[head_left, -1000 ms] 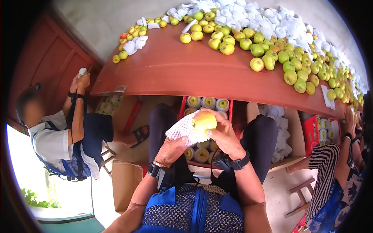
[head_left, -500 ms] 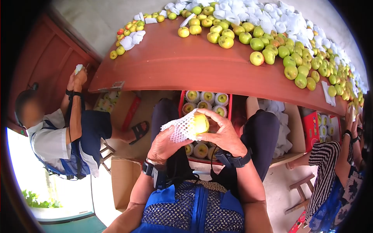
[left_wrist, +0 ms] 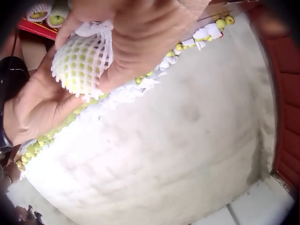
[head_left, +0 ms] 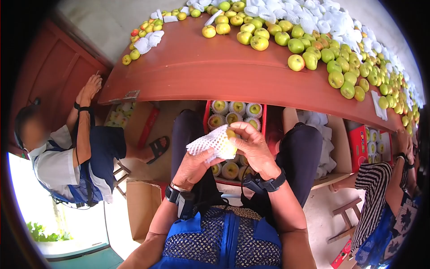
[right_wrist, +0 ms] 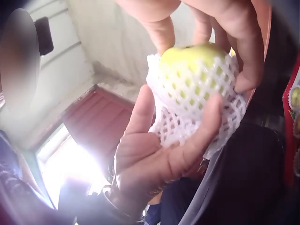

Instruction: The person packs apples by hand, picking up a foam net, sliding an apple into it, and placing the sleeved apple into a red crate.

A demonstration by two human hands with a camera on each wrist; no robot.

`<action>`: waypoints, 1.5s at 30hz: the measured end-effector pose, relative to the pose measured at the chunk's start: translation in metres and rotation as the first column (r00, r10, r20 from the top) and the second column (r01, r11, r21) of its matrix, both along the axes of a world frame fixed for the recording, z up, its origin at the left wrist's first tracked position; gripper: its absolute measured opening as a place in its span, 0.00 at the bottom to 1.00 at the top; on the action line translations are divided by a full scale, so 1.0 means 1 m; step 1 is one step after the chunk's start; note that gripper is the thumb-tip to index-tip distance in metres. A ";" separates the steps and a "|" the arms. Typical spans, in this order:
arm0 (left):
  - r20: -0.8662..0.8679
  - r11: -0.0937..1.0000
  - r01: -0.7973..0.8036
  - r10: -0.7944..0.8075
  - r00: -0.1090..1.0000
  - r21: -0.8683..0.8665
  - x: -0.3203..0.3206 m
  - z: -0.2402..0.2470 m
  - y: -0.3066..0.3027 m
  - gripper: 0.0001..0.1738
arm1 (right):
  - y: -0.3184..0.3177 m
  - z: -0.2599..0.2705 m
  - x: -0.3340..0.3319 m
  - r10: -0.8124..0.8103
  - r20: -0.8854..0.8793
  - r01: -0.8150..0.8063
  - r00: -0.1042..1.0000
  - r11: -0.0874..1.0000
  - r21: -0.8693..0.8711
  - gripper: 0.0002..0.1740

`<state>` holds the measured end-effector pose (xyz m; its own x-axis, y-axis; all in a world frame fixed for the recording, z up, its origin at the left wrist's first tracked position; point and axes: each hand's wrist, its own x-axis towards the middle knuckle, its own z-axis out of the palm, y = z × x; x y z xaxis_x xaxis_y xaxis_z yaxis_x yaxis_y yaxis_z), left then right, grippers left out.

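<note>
Over my lap, a yellow-green apple (right_wrist: 192, 56) sits most of the way inside a white foam net sleeve (head_left: 208, 143), with its top bare. My left hand (head_left: 191, 168) holds the sleeved apple from the left and below, thumb and fingers against the netting. From the other side, my right hand (head_left: 256, 150) grips the apple and the sleeve's edge with thumb and curled fingers. In the right wrist view, the mesh stretches around the fruit, while its loose end hangs between the fingers of my left hand (right_wrist: 154, 164).
Below my hands is a red-edged box (head_left: 207, 117) of net-wrapped apples. Loose apples (head_left: 295, 62) and a heap of white foam nets (head_left: 322, 22) cover the far side of the red-brown table (head_left: 201, 78). A carton of foam (head_left: 340, 148) stands right. People sit at both sides.
The foam net has come further over the apple, leaving less of it bare. Both hands stay close together on it. The person at left has lowered their hands slightly.
</note>
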<state>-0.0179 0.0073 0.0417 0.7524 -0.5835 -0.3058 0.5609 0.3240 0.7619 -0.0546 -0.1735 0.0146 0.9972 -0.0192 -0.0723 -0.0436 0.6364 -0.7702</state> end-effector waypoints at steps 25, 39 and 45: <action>-0.045 0.992 0.011 -0.005 0.999 0.123 -0.007 0.015 -0.002 0.22 | 0.016 -0.019 0.002 -0.023 0.181 0.134 0.983 0.762 -0.634 0.37; -0.065 0.999 -0.002 0.005 0.998 0.048 0.007 0.008 0.014 0.19 | 0.014 -0.009 0.005 -0.188 -0.002 0.171 0.982 0.897 -0.408 0.23; 0.593 0.780 -0.551 0.303 0.746 0.295 0.019 0.020 0.027 0.18 | 0.011 -0.014 0.005 -0.285 0.153 0.314 0.946 0.697 -0.645 0.25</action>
